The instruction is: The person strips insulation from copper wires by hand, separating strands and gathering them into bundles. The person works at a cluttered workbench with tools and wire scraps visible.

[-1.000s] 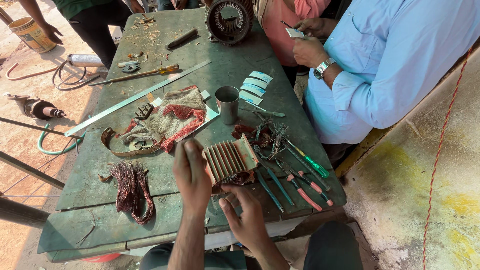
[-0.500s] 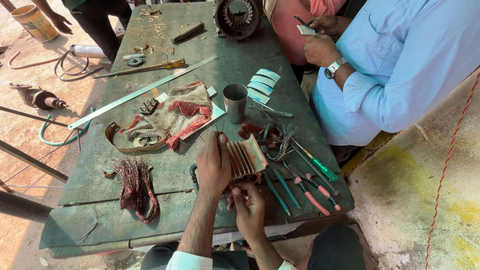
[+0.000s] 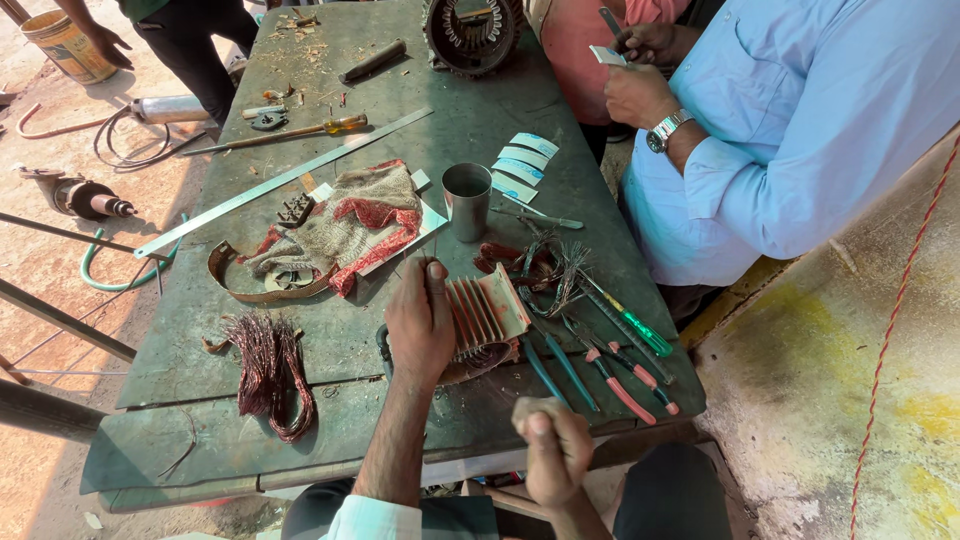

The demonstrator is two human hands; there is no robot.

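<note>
Head view: left hand (image 3: 420,322) steadies a ribbed wooden block (image 3: 487,312) on the green bench (image 3: 330,345).
Its fingers (image 3: 436,285) close on the block's left edge; the right hand (image 3: 553,447), curled shut off the bench edge, perhaps grips something unseen. Pliers (image 3: 610,375) lie right of the block.

Looks like an outdoor repair workshop for electric motors. Beat-up green metal table (image 3: 330,420) on bare dirt, a motor housing (image 3: 470,35) at the far end, bundles of copper wire (image 3: 270,370) near left, pliers (image 3: 610,375) and a screwdriver (image 3: 285,132) scattered around, drill (image 3: 75,197) lying on the ground.
</note>
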